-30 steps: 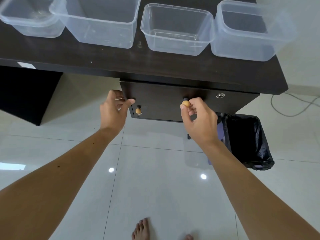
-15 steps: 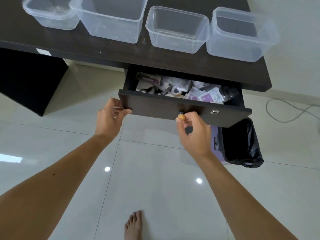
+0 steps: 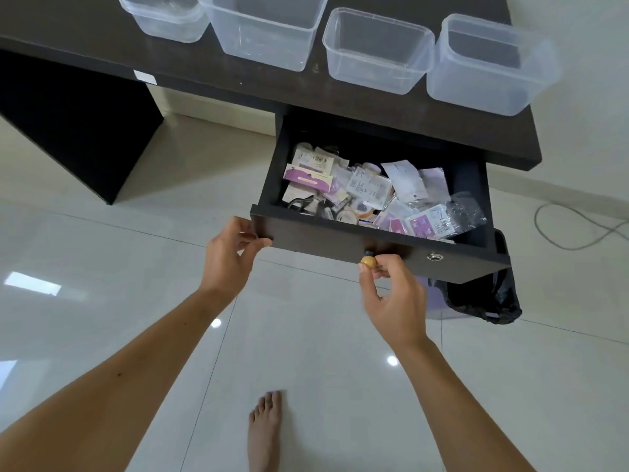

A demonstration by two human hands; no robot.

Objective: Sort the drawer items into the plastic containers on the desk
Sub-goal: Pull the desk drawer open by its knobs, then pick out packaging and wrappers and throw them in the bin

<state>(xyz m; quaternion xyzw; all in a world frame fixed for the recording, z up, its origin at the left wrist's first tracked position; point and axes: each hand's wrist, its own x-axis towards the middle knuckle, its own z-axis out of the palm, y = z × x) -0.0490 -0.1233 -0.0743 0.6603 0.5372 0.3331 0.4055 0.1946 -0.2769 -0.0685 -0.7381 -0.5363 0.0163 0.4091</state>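
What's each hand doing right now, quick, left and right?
Left hand: fingers closed on the left corner of the drawer front.
Right hand: fingers pinching the drawer's round knob.

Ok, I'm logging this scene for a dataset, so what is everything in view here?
plastic containers: four, clear, in a row on the desk
desk: one, dark brown, top of view
drawer: one, dark, pulled open under the desk
packets: many, white, purple and clear, piled in the drawer
scissors: apparently one pair, black handles, drawer front left
knob: one, tan, drawer front
lock: one, silver, drawer front right
bin bag: one, black, beneath the drawer
cable: one, grey, floor at right
left hand: gripping the drawer's left corner
right hand: pinching the knob
foot: one, bare, on the floor
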